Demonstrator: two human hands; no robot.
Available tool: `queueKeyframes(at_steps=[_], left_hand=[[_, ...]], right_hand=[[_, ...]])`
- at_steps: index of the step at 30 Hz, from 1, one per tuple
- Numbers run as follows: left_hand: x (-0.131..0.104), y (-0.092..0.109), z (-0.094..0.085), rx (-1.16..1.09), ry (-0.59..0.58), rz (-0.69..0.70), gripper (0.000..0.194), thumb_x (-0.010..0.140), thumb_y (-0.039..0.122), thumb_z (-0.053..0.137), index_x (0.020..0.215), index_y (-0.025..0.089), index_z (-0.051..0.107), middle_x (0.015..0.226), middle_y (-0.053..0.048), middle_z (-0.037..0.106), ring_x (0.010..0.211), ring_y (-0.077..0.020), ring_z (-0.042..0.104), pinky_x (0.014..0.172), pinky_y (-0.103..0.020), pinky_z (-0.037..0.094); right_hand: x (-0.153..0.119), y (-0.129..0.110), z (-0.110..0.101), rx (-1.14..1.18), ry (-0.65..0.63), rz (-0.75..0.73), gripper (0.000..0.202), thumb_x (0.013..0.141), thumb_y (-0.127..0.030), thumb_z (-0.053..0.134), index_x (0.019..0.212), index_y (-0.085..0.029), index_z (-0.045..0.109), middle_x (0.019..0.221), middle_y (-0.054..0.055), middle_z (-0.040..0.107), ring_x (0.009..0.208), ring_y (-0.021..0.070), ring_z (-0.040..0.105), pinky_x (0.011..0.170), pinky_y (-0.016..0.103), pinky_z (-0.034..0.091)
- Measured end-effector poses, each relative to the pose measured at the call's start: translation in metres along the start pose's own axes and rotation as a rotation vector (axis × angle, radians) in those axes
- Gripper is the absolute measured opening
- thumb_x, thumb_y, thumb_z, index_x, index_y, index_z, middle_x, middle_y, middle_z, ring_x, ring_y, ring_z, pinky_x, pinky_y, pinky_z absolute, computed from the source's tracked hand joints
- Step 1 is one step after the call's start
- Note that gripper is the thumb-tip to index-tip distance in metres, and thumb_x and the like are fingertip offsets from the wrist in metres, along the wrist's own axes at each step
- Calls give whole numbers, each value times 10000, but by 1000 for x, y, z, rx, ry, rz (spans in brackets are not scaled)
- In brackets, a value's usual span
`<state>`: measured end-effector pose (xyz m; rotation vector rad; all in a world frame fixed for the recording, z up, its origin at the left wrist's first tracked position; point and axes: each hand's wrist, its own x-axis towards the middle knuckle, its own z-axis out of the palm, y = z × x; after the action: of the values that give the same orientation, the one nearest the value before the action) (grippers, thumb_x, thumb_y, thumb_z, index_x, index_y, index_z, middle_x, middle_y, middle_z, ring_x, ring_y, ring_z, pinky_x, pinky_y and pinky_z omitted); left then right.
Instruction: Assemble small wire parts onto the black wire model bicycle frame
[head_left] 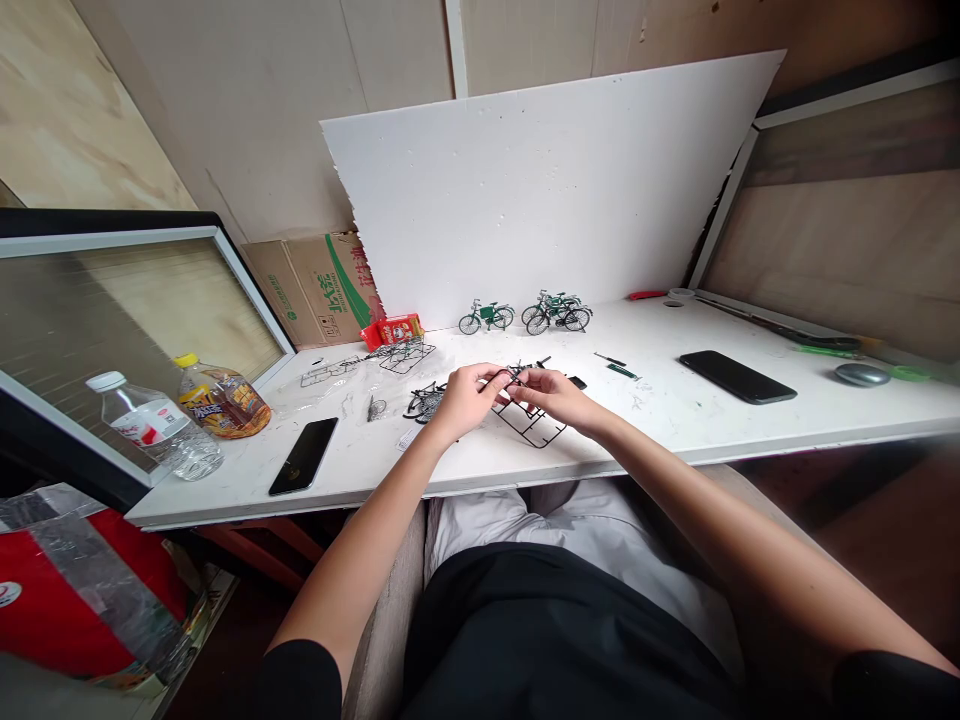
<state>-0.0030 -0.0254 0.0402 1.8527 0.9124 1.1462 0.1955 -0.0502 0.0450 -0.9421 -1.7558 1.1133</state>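
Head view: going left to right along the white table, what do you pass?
Clear water bottle → yellow-capped bottle → black phone → left hand → right hand → second black phone → grey mouse.

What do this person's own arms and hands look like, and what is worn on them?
Both forearms are bare, with no gloves, watch, rings or markings visible on the left hand or the right hand. Short black sleeves end at the upper arms, at the bottom edge of the picture. No cables or straps show on either arm.
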Motion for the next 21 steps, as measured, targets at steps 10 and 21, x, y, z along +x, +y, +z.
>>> queueKeyframes(at_steps=[10,21], left_hand=[[3,-12,-1,6,-18,23,318,961,446,673,1036,147,754,987,-91,788,739,-186,770,662,-273,615],[4,-22,-1,150,-27,53,280,981,417,631,1024,172,760,992,-77,789,769,-181,733,688,-280,593]], right_hand=[[0,4,1,14,-3,28,443,877,-631,698,834,-195,632,875,39,625,821,177,545,742,318,463],[5,17,4,-5,-37,48,436,877,-624,698,861,-193,637,859,33,602,803,180,547,732,335,486]])
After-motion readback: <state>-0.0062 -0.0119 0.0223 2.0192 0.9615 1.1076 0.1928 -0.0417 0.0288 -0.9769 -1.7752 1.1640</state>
